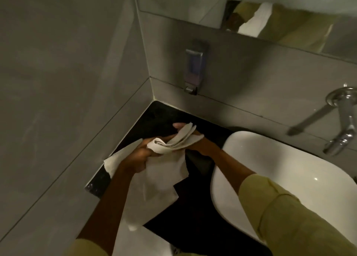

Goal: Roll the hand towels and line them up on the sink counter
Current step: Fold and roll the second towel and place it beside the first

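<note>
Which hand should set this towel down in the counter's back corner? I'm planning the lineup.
Probably the right hand: it grips the towel at its far end, nearest the bare black counter corner. The left hand holds the near end.

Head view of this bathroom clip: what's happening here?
A person in yellow-green sleeves holds a white cloth hand towel in both hands, left hand and right hand, above the black sink counter. It is bunched, not a finished roll. More white cloth lies beneath, beside the white basin.
</note>
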